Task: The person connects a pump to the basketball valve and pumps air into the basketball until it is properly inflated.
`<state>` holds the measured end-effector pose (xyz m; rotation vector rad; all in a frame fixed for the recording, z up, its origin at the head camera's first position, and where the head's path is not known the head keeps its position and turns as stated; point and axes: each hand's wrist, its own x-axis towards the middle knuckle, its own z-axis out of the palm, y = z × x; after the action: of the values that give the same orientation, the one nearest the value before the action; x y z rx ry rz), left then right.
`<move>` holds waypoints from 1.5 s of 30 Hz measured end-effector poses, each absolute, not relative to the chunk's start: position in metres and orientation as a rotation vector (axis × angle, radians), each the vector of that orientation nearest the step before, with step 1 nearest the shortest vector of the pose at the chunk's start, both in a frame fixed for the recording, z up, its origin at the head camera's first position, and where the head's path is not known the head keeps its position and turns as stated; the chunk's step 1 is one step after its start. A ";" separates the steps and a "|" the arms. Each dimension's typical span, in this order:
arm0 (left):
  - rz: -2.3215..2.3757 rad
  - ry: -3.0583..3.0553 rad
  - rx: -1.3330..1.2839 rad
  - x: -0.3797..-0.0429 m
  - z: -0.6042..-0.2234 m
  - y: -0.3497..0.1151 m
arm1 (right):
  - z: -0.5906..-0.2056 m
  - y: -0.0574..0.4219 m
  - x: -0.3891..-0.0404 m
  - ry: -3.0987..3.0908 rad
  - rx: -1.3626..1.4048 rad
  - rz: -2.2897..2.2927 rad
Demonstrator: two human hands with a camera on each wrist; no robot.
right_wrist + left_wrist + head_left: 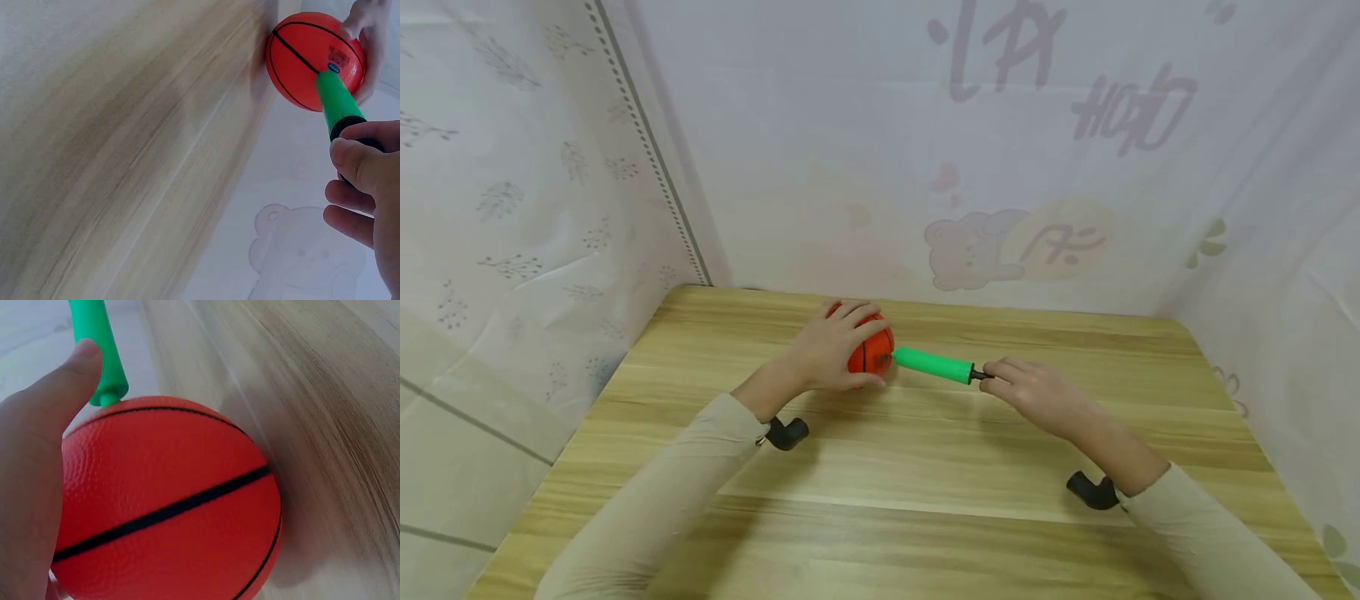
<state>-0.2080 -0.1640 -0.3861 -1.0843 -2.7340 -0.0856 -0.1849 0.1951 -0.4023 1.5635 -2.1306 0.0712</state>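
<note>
A small orange-red toy basketball (878, 354) with black lines rests on the wooden table. My left hand (827, 348) grips it from the left and above, fingers spread over the top and thumb on the near side. In the left wrist view, the basketball (175, 494) fills much of the frame beside the thumb. A green hand pump (932, 365) points into the ball's right side, its nozzle end right at the surface. My right hand (1037, 396) pinches the pump's black handle (980, 375) between thumb and fingers. The right wrist view shows the pump (337, 100) in line with the ball.
The wood-grain table (880, 475) reaches back to a pale printed curtain (820, 150). More patterned cloth (512, 208) hangs at the left side, and some at the right. Black curved pieces (788, 434) sit at both wrists.
</note>
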 end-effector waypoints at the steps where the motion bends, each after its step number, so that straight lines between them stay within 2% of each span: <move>1: -0.099 -2.732 -1.079 -0.208 -0.387 -0.166 | -0.403 0.195 -0.186 -2.130 1.563 0.088; 15: -0.385 -2.808 -1.037 -0.204 -0.394 -0.174 | -0.414 0.199 -0.207 -2.205 1.434 0.193; 28: -0.335 -2.821 -0.918 -0.205 -0.401 -0.164 | -0.435 0.197 -0.216 -2.362 1.341 0.344; 34: -0.290 -2.833 -0.912 -0.203 -0.400 -0.160 | -0.428 0.193 -0.215 -2.362 1.207 0.407; 45: -0.223 -2.858 -0.922 -0.202 -0.399 -0.154 | -0.405 0.161 -0.217 -2.555 1.188 0.360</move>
<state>-0.2024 -0.1542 -0.3991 -0.9217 -2.8584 -0.2232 -0.2172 0.1606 -0.4046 1.1876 -2.5547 0.3601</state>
